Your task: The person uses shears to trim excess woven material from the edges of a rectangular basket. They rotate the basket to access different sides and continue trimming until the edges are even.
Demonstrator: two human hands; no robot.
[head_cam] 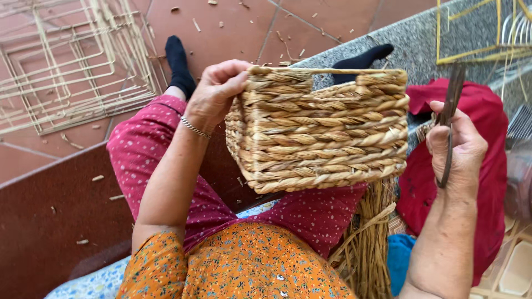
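View: head camera, looking down over the lap.
Item: woven basket (pixel 324 130), rectangular, of twisted straw-coloured rope; tipped on its side, resting on the lap, long axis running left to right.
Left hand (pixel 216 94): fingers curled over the basket's left upper rim, pinching the corner; silver bracelet (pixel 194 127) at the wrist.
Right hand (pixel 457 147): closed around dark metal scissors (pixel 449 119), blades pointing up; clear of the basket, just beside its right end.
Key relation: basket lies between the hands, touching the left only; the scissors stand to its right.
Lap: magenta dotted trousers (pixel 149 149); bundle of loose straw (pixel 366 243) under the basket.
Surface: terracotta tiled floor (pixel 233 27) strewn with straw bits; grey stone step (pixel 421 39).
Surroundings: wire frames (pixel 66 66) stacked at left; red cloth (pixel 487 166) at right.
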